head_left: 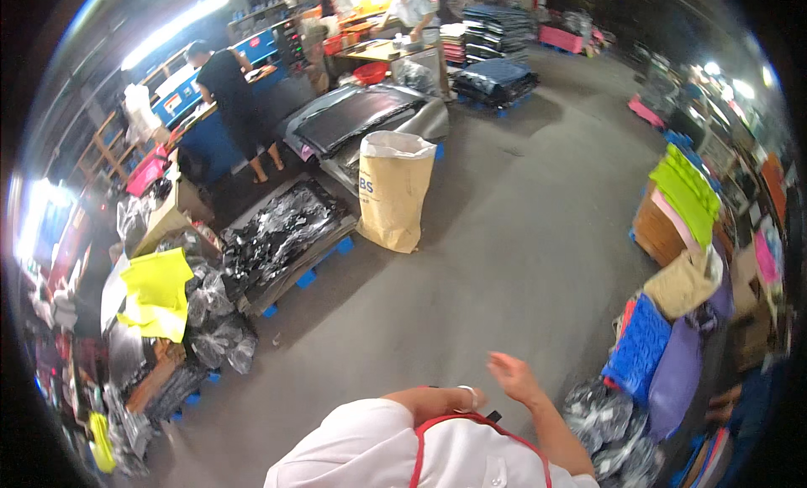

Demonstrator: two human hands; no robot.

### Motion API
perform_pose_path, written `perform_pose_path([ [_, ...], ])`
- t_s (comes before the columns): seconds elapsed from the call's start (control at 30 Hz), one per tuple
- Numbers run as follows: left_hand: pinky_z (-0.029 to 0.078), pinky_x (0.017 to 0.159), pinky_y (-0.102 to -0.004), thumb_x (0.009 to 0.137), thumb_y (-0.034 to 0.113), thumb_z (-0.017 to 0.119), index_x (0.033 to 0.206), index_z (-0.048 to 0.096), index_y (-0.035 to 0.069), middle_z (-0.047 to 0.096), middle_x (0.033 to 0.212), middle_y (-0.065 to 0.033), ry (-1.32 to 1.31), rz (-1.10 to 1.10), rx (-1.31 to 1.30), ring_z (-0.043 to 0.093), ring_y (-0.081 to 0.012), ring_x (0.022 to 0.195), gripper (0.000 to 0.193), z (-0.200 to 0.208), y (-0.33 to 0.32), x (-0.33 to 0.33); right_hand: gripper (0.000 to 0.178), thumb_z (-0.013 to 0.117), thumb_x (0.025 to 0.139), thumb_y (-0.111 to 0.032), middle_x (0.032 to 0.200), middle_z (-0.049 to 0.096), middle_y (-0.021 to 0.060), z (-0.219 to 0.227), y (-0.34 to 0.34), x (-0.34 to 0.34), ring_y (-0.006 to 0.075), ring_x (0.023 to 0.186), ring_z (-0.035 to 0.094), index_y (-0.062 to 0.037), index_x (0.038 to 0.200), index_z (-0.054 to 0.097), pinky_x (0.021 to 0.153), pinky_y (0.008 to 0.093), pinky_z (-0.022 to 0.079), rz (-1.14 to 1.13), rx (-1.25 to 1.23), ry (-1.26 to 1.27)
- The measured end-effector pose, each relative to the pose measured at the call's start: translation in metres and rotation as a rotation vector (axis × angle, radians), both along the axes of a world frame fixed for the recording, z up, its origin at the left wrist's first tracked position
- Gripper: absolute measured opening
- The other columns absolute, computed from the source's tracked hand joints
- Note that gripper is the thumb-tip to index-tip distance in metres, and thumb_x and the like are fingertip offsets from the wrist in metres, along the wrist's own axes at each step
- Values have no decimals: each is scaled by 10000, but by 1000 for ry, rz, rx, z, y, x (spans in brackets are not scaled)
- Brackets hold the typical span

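Observation:
My right hand [511, 376] is raised in front of me at the lower middle, its fingers stretched out and nothing in it. Close beside it, my left hand [482, 398] reaches across my body, with a white band [469, 393] at the wrist. Its fingers are blurred and partly hidden, so I cannot tell how they are held. A small black object [493, 416] shows just below that hand; whether the hand touches it is unclear. Ahead on the floor stands a tall tan paper sack [392, 194] with its white-lined top gaping, out of reach of both hands.
Left of the sack, a pallet bears black plastic sheeting [290, 236]. Yellow cloth [160, 295] lies over clear bags nearby. On the right are blue [639, 345], purple [677, 379] and lime-green [685, 194] bundles. A grey floor [504, 261] runs between; a person [227, 101] works at a far-left bench.

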State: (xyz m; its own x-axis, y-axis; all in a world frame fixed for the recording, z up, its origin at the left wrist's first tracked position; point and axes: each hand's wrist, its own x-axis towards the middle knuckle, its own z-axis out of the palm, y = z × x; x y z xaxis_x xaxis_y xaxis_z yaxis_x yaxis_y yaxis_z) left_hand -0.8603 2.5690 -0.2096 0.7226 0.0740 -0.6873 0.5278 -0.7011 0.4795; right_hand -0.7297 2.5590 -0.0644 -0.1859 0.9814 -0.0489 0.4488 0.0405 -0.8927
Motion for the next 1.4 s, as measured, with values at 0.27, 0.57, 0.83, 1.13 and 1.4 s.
perform_pose_path([
  [0.27,486,886,-466,880,247,568,1130,676,90,641,1202,-145,-55,72,-30,617,-327,1099,314,47,204,125,228,537,919,-205,832,628,58,125,269,-129,136,787,559,8,902,616,742,286,451,1069,-466,354],
  [0.57,483,895,-467,880,254,578,1147,671,97,635,1219,-138,-56,256,-58,610,-322,1116,324,47,456,165,183,568,827,-182,767,529,32,120,504,-102,118,757,471,-2,814,539,692,276,408,1220,-498,345],
  [0.83,481,904,-468,880,260,586,1162,667,102,629,1233,-131,19,323,-32,604,-317,1131,333,20,677,195,208,588,793,-185,738,565,115,101,707,-40,182,721,511,20,806,554,667,324,424,1234,-425,353],
  [1.13,479,913,-470,880,267,596,1179,662,108,623,1249,-124,107,398,-29,598,-312,1147,345,7,914,174,292,575,792,-249,690,552,178,91,917,-59,270,677,536,32,720,538,642,387,424,1325,-326,317],
  [1.4,439,976,-441,900,247,596,1231,643,134,594,1305,-97,223,149,113,555,-283,1225,352,8,1149,136,268,595,759,-213,658,532,158,84,1133,-73,195,611,488,30,681,512,576,383,405,1140,-194,375],
])
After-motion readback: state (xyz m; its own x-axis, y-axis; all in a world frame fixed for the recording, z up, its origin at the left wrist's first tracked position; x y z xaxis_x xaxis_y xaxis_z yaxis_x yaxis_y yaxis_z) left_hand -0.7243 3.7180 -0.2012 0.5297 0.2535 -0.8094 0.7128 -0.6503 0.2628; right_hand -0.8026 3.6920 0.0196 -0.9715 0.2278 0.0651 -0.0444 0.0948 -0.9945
